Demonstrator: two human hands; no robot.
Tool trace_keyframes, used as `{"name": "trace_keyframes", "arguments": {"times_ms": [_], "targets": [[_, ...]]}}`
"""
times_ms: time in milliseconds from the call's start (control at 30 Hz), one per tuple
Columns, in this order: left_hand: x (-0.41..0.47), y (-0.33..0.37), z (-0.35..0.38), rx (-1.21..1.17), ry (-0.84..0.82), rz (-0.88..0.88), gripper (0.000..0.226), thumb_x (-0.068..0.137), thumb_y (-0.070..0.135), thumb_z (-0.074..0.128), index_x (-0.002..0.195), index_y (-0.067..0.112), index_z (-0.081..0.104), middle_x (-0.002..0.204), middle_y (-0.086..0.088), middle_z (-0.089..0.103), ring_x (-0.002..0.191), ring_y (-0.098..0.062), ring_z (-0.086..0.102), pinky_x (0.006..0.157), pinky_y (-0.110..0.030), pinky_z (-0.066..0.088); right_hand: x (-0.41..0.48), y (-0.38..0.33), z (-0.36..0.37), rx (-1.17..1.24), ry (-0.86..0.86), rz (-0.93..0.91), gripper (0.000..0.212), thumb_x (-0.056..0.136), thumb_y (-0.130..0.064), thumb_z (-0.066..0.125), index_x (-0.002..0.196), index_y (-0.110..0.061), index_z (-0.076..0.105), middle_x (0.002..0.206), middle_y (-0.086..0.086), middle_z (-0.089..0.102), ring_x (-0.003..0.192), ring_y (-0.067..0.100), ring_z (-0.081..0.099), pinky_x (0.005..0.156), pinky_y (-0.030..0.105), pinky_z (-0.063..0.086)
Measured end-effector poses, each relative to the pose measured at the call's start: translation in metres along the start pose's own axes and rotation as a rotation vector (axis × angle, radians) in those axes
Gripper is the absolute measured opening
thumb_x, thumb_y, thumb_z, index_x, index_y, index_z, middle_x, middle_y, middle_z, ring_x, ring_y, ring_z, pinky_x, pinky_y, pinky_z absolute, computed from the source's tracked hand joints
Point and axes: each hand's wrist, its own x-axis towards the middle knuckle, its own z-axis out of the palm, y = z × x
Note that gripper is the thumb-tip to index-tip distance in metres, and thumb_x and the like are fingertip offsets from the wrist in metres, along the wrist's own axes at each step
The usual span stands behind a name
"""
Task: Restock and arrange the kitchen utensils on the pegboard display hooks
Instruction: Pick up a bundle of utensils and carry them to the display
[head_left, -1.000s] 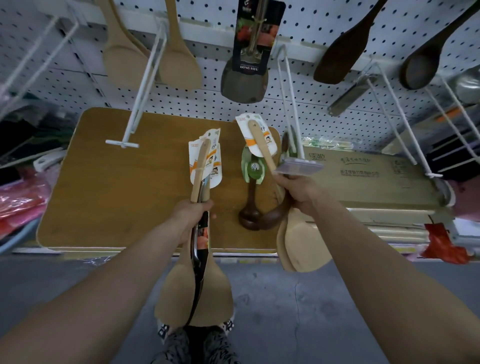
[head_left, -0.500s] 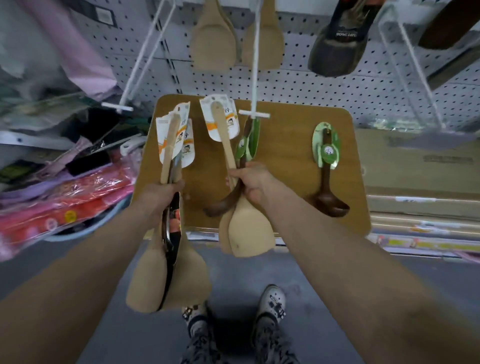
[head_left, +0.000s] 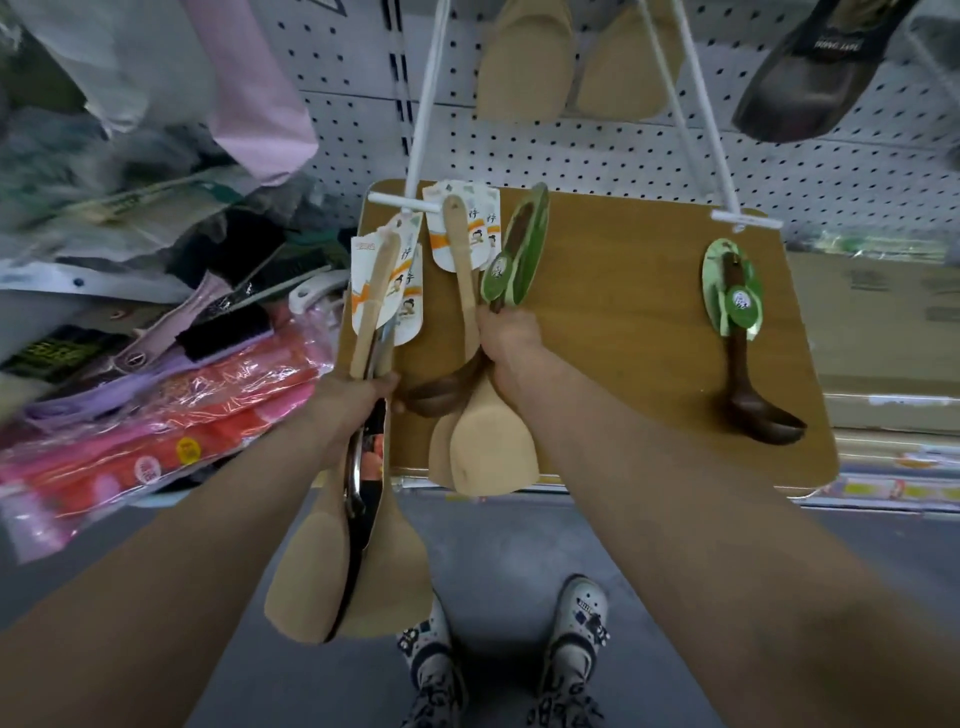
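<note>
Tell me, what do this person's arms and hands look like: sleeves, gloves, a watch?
The left forearm and right forearm are bare, no sleeves in view. The left hand and right hand wear no gloves; no watch, bracelet or ring shows.

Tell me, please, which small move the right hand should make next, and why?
Probably raise the right hand slightly so the wooden spatula's card meets the white hook tip just beside it; hanging one would lighten its crowded grip.

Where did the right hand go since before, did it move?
Yes. The right hand moved left along the brown wooden board, away from the dark brown wooden ladle lying on it.
</note>
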Motion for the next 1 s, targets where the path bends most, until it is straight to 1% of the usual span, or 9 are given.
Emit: {"name": "trace_keyframes", "arguments": {"times_ms": [167, 267, 300, 433, 600, 733, 800, 900, 1000], "targets": [[-0.002, 0.010, 0.007, 0.025, -0.025, 0.023, 0.024, 0.090, 0.027, 0.066, 0.104, 0.008, 0.065, 0.078, -0.007, 0.070, 0.069, -0.019, 0.065, 0.059, -0.028, 0.049, -0.002, -0.008, -0.034, -0.069, 0.028, -0.051, 0.017, 0.099, -0.027, 0.054, 0.096, -0.011, 0.060, 0.089, 0.011, 0.059, 0.080, 0.025, 0.058, 0.074, 0.033, 0.050], [-0.004, 0.022, 0.024, 0.012, -0.059, 0.014, 0.030, 0.087, 0.029, 0.069, 0.106, 0.006, 0.066, 0.081, -0.010, 0.073, 0.072, -0.022, 0.068, 0.069, -0.034, 0.056, 0.002, -0.013, -0.083, -0.202, 0.035, -0.087, 0.024, 0.095, -0.025, 0.063, 0.080, -0.006, 0.060, 0.070, 0.009, 0.060, 0.043, 0.015, 0.055, 0.056, 0.028, 0.053], [-0.004, 0.025, 0.029, 0.004, -0.070, -0.001, 0.032, 0.086, 0.029, 0.071, 0.108, 0.005, 0.066, 0.083, -0.011, 0.074, 0.071, -0.023, 0.067, 0.070, -0.035, 0.056, 0.004, -0.014, -0.099, -0.264, 0.017, -0.090, 0.024, 0.094, -0.023, 0.064, 0.079, -0.005, 0.060, 0.069, 0.009, 0.060, 0.041, 0.014, 0.053, 0.059, 0.029, 0.054], [-0.008, 0.038, 0.072, -0.038, -0.143, -0.052, 0.037, 0.083, 0.029, 0.074, 0.110, 0.005, 0.067, 0.087, -0.014, 0.073, 0.069, -0.023, 0.063, 0.071, -0.037, 0.055, 0.015, -0.011, -0.166, -0.501, -0.129, -0.047, 0.012, 0.095, -0.017, 0.061, 0.087, -0.009, 0.060, 0.077, 0.005, 0.056, 0.064, 0.015, 0.050, 0.064, 0.029, 0.048], [-0.012, 0.050, 0.131, -0.071, -0.201, -0.054, 0.036, 0.090, 0.030, 0.067, 0.120, 0.011, 0.063, 0.081, -0.005, 0.071, 0.064, -0.012, 0.063, 0.054, -0.025, 0.048, 0.030, -0.009, -0.231, -0.598, -0.144, -0.010, 0.017, 0.097, -0.015, 0.057, 0.112, -0.011, 0.063, 0.116, 0.007, 0.060, 0.102, 0.021, 0.053, 0.082, 0.032, 0.041], [-0.011, 0.056, 0.159, -0.079, -0.224, -0.074, 0.038, 0.089, 0.031, 0.067, 0.122, 0.012, 0.062, 0.086, -0.005, 0.073, 0.072, -0.013, 0.065, 0.058, -0.026, 0.048, 0.040, 0.000, -0.251, -0.636, -0.129, 0.005, 0.014, 0.094, -0.007, 0.058, 0.091, -0.017, 0.067, 0.120, 0.009, 0.065, 0.108, 0.026, 0.059, 0.090, 0.034, 0.048], [-0.011, 0.060, 0.174, -0.095, -0.222, -0.083, 0.037, 0.090, 0.030, 0.066, 0.122, 0.012, 0.062, 0.091, -0.007, 0.073, 0.076, -0.015, 0.066, 0.061, -0.028, 0.050, 0.047, 0.005, -0.259, -0.731, -0.099, 0.004, 0.010, 0.093, -0.012, 0.063, 0.100, -0.010, 0.069, 0.118, 0.013, 0.066, 0.109, 0.030, 0.061, 0.096, 0.038, 0.051], [-0.009, 0.066, 0.186, -0.113, -0.203, -0.088, 0.035, 0.090, 0.030, 0.066, 0.120, 0.012, 0.063, 0.092, -0.007, 0.073, 0.077, -0.017, 0.065, 0.065, -0.030, 0.052, 0.047, 0.009, -0.264, -0.956, 0.031, -0.035, 0.025, 0.091, -0.017, 0.066, 0.110, -0.002, 0.067, 0.111, 0.016, 0.067, 0.106, 0.032, 0.063, 0.082, 0.032, 0.051], [-0.010, 0.069, 0.191, -0.150, -0.206, -0.105, 0.034, 0.090, 0.030, 0.066, 0.119, 0.013, 0.063, 0.090, -0.006, 0.074, 0.074, -0.016, 0.066, 0.058, -0.028, 0.050, 0.042, 0.016, -0.260, -0.905, 0.222, -0.085, 0.018, 0.091, -0.012, 0.061, 0.106, -0.003, 0.066, 0.107, 0.016, 0.067, 0.101, 0.033, 0.063, 0.071, 0.028, 0.042]]}}
